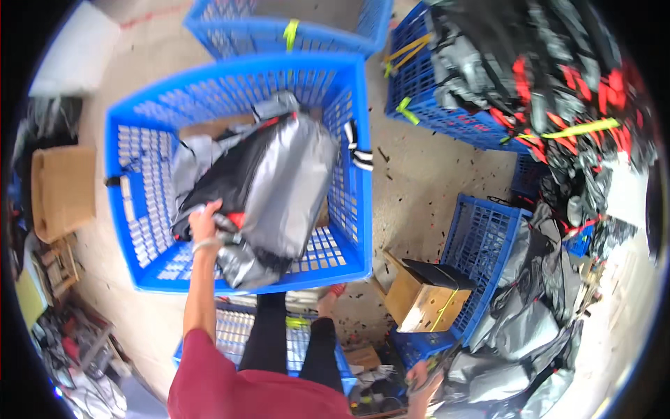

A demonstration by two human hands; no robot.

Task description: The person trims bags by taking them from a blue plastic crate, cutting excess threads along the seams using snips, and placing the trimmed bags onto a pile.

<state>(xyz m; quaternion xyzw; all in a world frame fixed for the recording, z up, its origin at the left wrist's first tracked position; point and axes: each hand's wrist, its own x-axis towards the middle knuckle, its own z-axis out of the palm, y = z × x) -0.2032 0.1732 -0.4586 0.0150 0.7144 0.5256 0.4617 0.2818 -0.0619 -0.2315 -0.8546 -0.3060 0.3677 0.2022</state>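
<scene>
In the large blue plastic crate point(241, 285) lie stuffed bags of black and silver film. My left hand point(204, 222) reaches into the crate from below, its fingers closed on the edge of a black-and-silver bag point(286, 188) with red patches. A light band circles that wrist. Low on the right, away from the crate, my right hand point(419, 383) looks curled round something greyish and slim; it is blurred, and I cannot make out what it holds. Silver-and-black bags point(527, 328) lie heaped beside this hand.
Another blue crate point(279, 38) stands beyond, and a crate piled with black bags with red parts point(530, 63) fills the far right. A wooden box point(426, 300) rests by a tilted blue crate point(481, 234). Dark and red scraps litter the floor. Cardboard point(63, 192) stands left.
</scene>
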